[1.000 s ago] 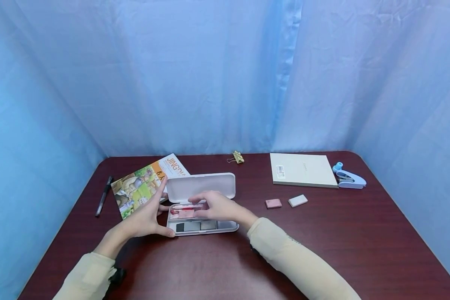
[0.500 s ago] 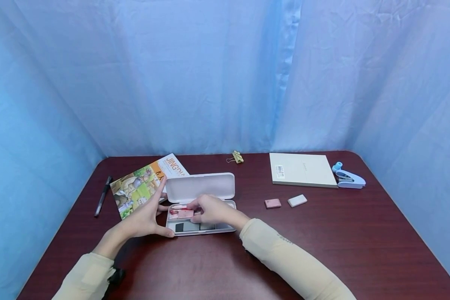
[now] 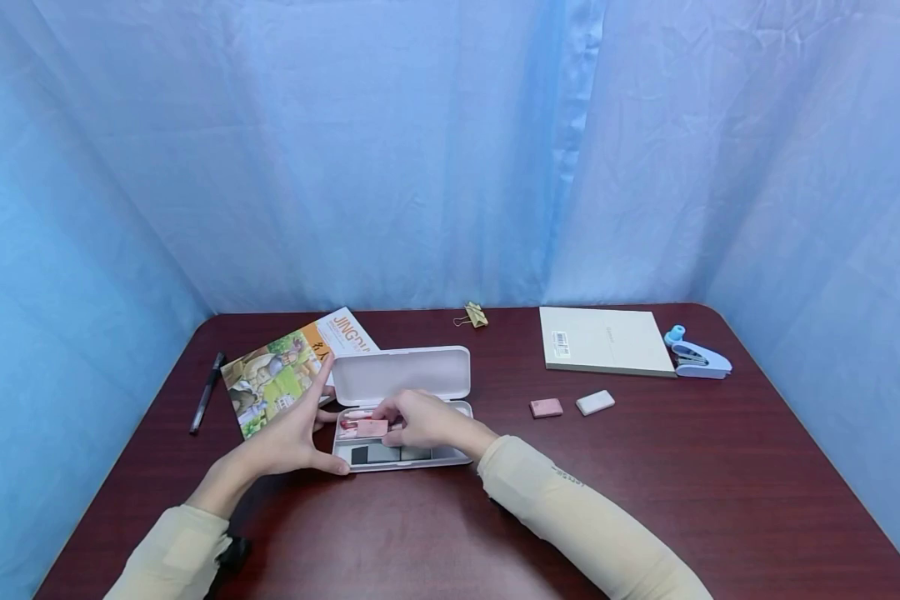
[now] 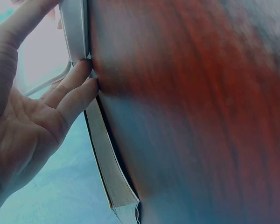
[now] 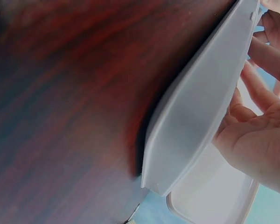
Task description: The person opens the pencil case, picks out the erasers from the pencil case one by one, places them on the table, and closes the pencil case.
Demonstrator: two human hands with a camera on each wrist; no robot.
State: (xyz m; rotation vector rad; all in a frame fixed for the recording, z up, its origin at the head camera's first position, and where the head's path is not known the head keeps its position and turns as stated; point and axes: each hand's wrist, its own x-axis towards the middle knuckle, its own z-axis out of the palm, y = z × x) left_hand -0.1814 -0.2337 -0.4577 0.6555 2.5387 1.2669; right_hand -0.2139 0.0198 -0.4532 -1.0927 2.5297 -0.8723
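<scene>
A white pencil case [image 3: 401,372] lies with its lid raised near the left-middle of the table. Its tray contains a pink eraser [image 3: 372,428], a red-and-white pen [image 3: 356,414] and grey-and-white flat pieces [image 3: 382,453]. My left hand [image 3: 288,433] spans the case's left end, thumb at the front corner and other fingers towards the back. In the left wrist view, two fairly straight fingers [image 4: 79,95] touch the case. My right hand [image 3: 423,419] reaches into the tray with bent fingers, beside the eraser and pen. Whether those fingertips pinch anything is hidden.
A picture-covered book [image 3: 273,375] lies behind the left hand, a black pen [image 3: 207,392] left of it. A binder clip [image 3: 472,315] sits at the back. Rightwards are a pink eraser [image 3: 546,407], a white eraser [image 3: 596,402], a cream notebook [image 3: 607,340] and a pale-blue stapler [image 3: 701,360].
Over the first half second my right hand moves slightly left and lower into the tray, its fingers bending more. Since then it has barely moved. The left hand stays at the case's end.
</scene>
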